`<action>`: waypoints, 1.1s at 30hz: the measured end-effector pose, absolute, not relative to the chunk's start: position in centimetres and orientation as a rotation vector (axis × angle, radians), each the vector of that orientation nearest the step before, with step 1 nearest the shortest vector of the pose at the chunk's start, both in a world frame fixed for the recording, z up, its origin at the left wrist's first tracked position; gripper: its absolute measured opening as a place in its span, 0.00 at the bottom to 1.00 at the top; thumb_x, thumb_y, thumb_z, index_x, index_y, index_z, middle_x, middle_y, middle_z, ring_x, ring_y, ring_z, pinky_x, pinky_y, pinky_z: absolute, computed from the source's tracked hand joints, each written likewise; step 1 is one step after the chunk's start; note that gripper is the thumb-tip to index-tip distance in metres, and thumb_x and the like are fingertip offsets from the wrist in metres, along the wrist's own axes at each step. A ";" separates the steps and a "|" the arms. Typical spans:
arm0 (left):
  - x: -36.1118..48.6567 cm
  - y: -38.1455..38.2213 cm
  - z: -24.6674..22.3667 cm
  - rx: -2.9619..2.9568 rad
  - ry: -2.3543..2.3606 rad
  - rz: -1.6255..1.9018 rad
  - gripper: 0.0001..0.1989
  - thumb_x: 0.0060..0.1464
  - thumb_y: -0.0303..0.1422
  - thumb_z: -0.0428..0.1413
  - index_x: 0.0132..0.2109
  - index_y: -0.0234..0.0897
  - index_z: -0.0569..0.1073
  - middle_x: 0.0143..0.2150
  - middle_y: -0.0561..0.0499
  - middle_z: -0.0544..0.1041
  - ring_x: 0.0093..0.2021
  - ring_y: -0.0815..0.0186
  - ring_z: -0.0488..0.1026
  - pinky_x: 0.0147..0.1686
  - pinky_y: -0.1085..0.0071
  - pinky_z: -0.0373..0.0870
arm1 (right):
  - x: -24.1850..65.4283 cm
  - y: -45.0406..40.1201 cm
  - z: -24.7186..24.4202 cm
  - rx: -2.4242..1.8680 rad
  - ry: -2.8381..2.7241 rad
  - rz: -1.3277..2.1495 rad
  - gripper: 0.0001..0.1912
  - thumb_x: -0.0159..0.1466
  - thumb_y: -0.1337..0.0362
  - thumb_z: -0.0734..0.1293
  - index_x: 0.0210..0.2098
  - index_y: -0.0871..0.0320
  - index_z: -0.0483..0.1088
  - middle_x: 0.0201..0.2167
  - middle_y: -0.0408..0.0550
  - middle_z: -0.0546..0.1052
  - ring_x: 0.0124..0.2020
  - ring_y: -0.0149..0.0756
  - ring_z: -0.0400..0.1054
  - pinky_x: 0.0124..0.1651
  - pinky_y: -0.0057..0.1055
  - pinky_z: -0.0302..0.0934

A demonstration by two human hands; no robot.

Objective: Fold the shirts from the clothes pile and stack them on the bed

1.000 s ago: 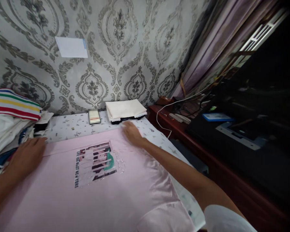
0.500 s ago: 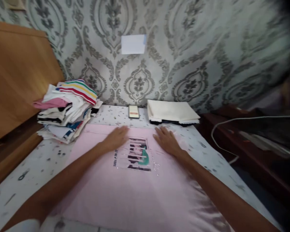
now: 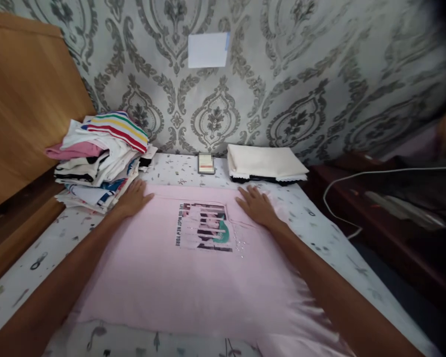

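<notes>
A pink shirt [image 3: 163,282] with a printed picture and lettering lies spread on a white patterned sheet [image 3: 163,171]. At the shirt's far left corner rests my left hand [image 3: 134,199], fingers apart, beside the pile of folded clothes. My right hand [image 3: 258,206] lies flat with spread fingers on the shirt's far right part, to the right of the print. Neither hand holds anything. The cloth is smooth in the middle and wrinkled along the right side.
Folded clothes [image 3: 104,153] are stacked at the back left by a wooden panel [image 3: 29,99]. A small card-like item [image 3: 206,163] and a folded cream cloth [image 3: 265,161] lie near the wall. A white cable [image 3: 386,172] runs at the right.
My left hand has moved left from beside the print to the shirt's far left corner. My right hand stays on the right part. The view has tilted slightly down.
</notes>
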State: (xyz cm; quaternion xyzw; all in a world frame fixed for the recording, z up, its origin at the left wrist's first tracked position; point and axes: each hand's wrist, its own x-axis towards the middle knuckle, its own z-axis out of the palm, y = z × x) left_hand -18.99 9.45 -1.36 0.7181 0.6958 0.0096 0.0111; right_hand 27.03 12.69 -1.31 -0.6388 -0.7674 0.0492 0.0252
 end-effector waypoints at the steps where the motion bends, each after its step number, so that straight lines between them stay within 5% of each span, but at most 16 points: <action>1: -19.4 9.5 -1.6 2.250 2.168 0.033 0.40 0.65 0.50 0.35 0.70 0.18 0.53 0.74 0.31 0.50 0.75 0.52 0.44 0.70 0.56 0.46 | 27.0 12.6 -1.2 -1.976 -2.373 0.164 0.35 0.72 0.45 0.48 0.72 0.54 0.50 0.74 0.57 0.49 0.74 0.51 0.39 0.71 0.55 0.39; 6: -18.5 9.0 -1.6 2.327 2.183 0.086 0.39 0.65 0.49 0.36 0.69 0.19 0.55 0.72 0.30 0.55 0.74 0.50 0.48 0.69 0.53 0.49 | 27.0 12.1 -0.7 -1.950 -2.357 0.186 0.35 0.72 0.45 0.48 0.72 0.55 0.51 0.73 0.57 0.50 0.74 0.51 0.39 0.71 0.55 0.40; 13: -16.2 6.9 -0.2 2.495 1.989 0.053 0.33 0.66 0.46 0.36 0.71 0.34 0.57 0.74 0.40 0.54 0.73 0.51 0.50 0.67 0.49 0.52 | 28.1 11.3 -0.9 -1.961 -2.325 0.122 0.36 0.72 0.45 0.47 0.71 0.59 0.50 0.74 0.60 0.49 0.74 0.51 0.40 0.70 0.55 0.40; 22: -17.3 6.7 -0.1 2.323 2.124 0.060 0.43 0.62 0.55 0.32 0.70 0.24 0.57 0.73 0.34 0.55 0.73 0.45 0.49 0.68 0.44 0.48 | 31.5 9.4 -1.4 -2.032 -2.205 0.001 0.28 0.73 0.53 0.49 0.66 0.60 0.58 0.72 0.60 0.55 0.73 0.51 0.43 0.70 0.59 0.38; 28: -17.3 4.1 0.6 2.313 2.123 0.293 0.49 0.58 0.60 0.27 0.69 0.26 0.57 0.73 0.36 0.54 0.72 0.38 0.49 0.66 0.42 0.53 | 34.5 1.8 -1.0 -2.032 -2.049 0.029 0.30 0.73 0.52 0.48 0.68 0.60 0.55 0.72 0.62 0.53 0.73 0.50 0.44 0.69 0.57 0.44; 33: -16.0 -1.1 0.7 2.553 1.849 0.309 0.36 0.63 0.51 0.31 0.70 0.36 0.55 0.73 0.45 0.56 0.72 0.45 0.51 0.67 0.40 0.53 | 36.1 -9.9 -1.4 -2.140 -1.930 0.076 0.32 0.72 0.50 0.48 0.69 0.61 0.54 0.71 0.62 0.55 0.72 0.49 0.46 0.70 0.53 0.46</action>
